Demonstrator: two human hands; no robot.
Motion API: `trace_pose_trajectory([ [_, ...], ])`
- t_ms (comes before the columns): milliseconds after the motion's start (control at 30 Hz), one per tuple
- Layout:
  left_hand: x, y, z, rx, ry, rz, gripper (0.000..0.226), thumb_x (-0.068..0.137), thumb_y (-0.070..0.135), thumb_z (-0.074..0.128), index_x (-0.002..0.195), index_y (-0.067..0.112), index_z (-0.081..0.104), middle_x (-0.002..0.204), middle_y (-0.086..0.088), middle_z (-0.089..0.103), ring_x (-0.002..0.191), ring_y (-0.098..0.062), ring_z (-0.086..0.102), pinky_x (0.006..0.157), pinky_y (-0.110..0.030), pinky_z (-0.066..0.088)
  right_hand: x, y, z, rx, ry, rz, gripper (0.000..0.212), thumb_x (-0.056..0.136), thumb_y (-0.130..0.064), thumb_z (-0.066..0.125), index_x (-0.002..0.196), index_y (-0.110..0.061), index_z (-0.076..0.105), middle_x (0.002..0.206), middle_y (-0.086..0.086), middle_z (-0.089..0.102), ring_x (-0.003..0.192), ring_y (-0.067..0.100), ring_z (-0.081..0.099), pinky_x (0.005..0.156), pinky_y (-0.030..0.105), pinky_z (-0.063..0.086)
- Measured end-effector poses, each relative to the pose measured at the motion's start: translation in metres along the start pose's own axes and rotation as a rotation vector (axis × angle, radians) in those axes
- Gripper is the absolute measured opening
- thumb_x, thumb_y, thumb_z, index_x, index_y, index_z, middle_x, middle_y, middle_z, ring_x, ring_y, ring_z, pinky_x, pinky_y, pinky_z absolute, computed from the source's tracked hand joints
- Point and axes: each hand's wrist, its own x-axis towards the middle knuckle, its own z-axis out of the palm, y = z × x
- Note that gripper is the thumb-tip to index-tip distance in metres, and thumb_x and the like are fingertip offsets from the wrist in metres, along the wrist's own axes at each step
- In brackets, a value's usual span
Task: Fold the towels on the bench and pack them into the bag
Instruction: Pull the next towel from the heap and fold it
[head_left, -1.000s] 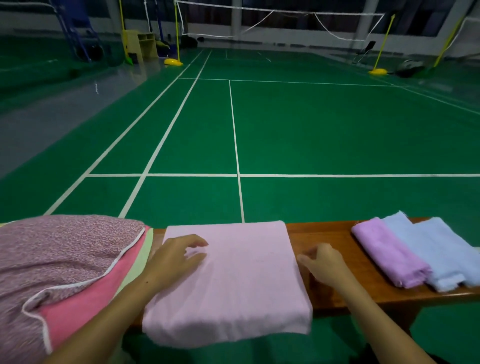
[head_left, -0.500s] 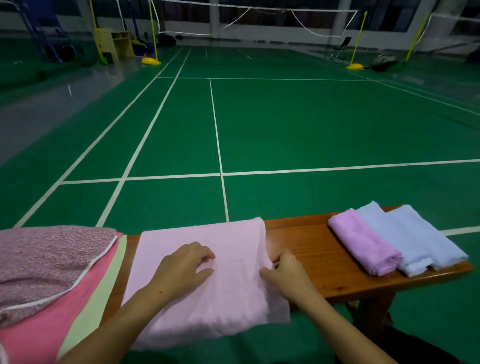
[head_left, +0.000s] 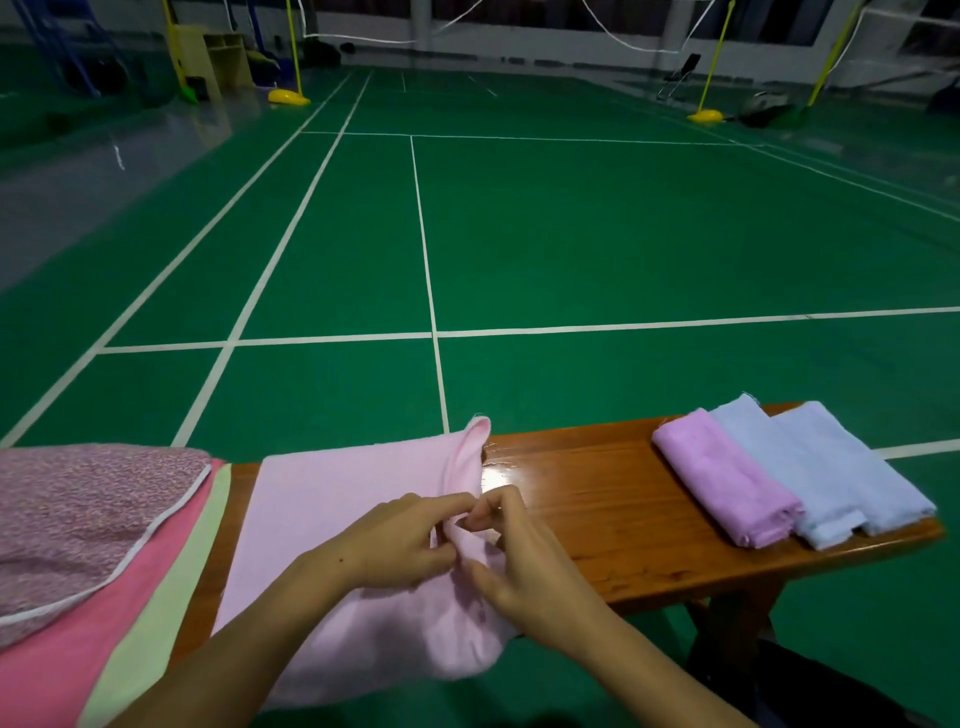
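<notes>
Pink towel's (head_left: 332, 525) right edge now bunched up between both hands (head_left: 457, 545).

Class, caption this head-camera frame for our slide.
Both hands pinch the pink towel's right edge on the wooden bench.

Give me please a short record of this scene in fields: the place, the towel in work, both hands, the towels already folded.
place: wooden bench beside a green court
towel in work: pale pink towel, right edge bunched up
left hand: pinches the bunched edge
right hand: pinches the same edge
folded towels: purple towel and light blue towel at the bench's right end
</notes>
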Motion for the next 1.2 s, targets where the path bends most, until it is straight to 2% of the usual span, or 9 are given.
trace_pose_trajectory([
  [133, 0.000, -0.007, -0.001, -0.006, 0.044, -0.029, 0.028, 0.087, 0.042, 0.059, 0.113, 0.041, 0.070, 0.093, 0.020, 0.072, 0.079, -0.002, 0.063, 0.077, -0.042, 0.059, -0.004, -0.001, -0.003, 0.006, -0.022, -0.021, 0.059, 0.096, -0.032, 0.073, 0.138, -0.045, 0.033, 0.138, -0.019, 0.062, 0.120, 0.006, 0.064, 0.103, 0.038, 0.056],
  [200, -0.002, -0.010, -0.001, -0.031, 0.076, -0.046, 0.024, 0.088, 0.044, 0.060, 0.108, 0.042, 0.072, 0.095, 0.020, 0.072, 0.082, -0.004, 0.065, 0.078, -0.041, 0.059, -0.007, -0.001, -0.007, -0.013, -0.035, -0.010, 0.072, 0.095, -0.032, 0.075, 0.148, -0.043, 0.026, 0.137, -0.019, 0.059, 0.117, 0.005, 0.063, 0.101, 0.030, 0.054],
  [300, -0.008, -0.012, -0.004, -0.099, 0.124, -0.057, 0.023, 0.088, 0.045, 0.060, 0.105, 0.041, 0.075, 0.096, 0.020, 0.073, 0.085, -0.008, 0.067, 0.079, -0.040, 0.061, -0.013, 0.005, -0.013, -0.006, -0.063, 0.020, 0.077, 0.093, -0.031, 0.076, 0.151, -0.039, 0.026, 0.122, -0.023, 0.058, 0.103, -0.003, 0.060, 0.081, 0.012, 0.048],
  [400, -0.014, -0.016, -0.009, -0.140, 0.176, -0.043, 0.015, 0.089, 0.033, 0.067, 0.100, 0.038, 0.077, 0.096, 0.018, 0.075, 0.085, -0.013, 0.069, 0.078, -0.040, 0.061, -0.017, 0.013, -0.020, 0.030, -0.097, 0.078, 0.065, 0.090, -0.033, 0.078, 0.143, -0.038, 0.041, 0.108, -0.021, 0.062, 0.090, 0.001, 0.063, 0.069, 0.015, 0.049],
  [533, -0.022, -0.018, -0.016, -0.178, 0.222, -0.017, 0.017, 0.089, 0.018, 0.071, 0.096, 0.032, 0.079, 0.096, 0.014, 0.076, 0.085, -0.016, 0.070, 0.077, -0.033, 0.061, -0.019, 0.027, -0.026, -0.012, -0.102, 0.056, 0.028, 0.083, -0.038, 0.079, 0.107, -0.030, 0.069, 0.095, -0.011, 0.072, 0.084, 0.010, 0.067, 0.068, 0.026, 0.056],
  [700, -0.031, -0.015, -0.020, -0.200, 0.272, 0.009, 0.019, 0.087, 0.010, 0.075, 0.091, 0.028, 0.077, 0.093, 0.011, 0.073, 0.088, -0.016, 0.069, 0.075, -0.024, 0.058, -0.015, 0.033, -0.037, 0.027, -0.140, 0.037, 0.019, 0.081, -0.038, 0.076, 0.093, -0.023, 0.076, 0.088, -0.003, 0.075, 0.077, 0.011, 0.068, 0.069, 0.030, 0.055],
  [867, -0.040, -0.016, -0.018, -0.129, 0.313, 0.034, 0.007, 0.081, 0.026, 0.074, 0.080, 0.029, 0.068, 0.084, 0.010, 0.067, 0.083, -0.016, 0.063, 0.070, -0.040, 0.058, 0.001, 0.034, -0.048, 0.013, -0.123, -0.008, 0.009, 0.088, -0.033, 0.073, 0.092, -0.024, 0.075, 0.088, -0.005, 0.074, 0.082, 0.015, 0.069, 0.073, 0.036, 0.058],
  [1067, -0.050, -0.010, -0.014, -0.057, 0.252, 0.046, 0.037, 0.084, 0.052, 0.074, 0.073, 0.022, 0.056, 0.079, 0.006, 0.057, 0.079, -0.019, 0.058, 0.069, -0.046, 0.052, 0.032, 0.025, -0.049, 0.004, -0.036, -0.052, 0.006, 0.092, -0.022, 0.068, 0.092, -0.021, 0.073, 0.088, -0.001, 0.072, 0.082, 0.018, 0.067, 0.075, 0.042, 0.059],
  [1200, -0.055, -0.009, -0.010, 0.026, 0.149, 0.013, 0.031, 0.084, 0.054, 0.070, 0.083, 0.023, 0.069, 0.093, 0.028, 0.065, 0.091, -0.006, 0.063, 0.075, -0.041, 0.057, 0.052, 0.017, -0.038, -0.078, -0.058, -0.058, 0.010, 0.090, -0.034, 0.068, 0.090, -0.025, 0.073, 0.090, -0.008, 0.073, 0.081, 0.010, 0.067, 0.075, 0.044, 0.061],
])
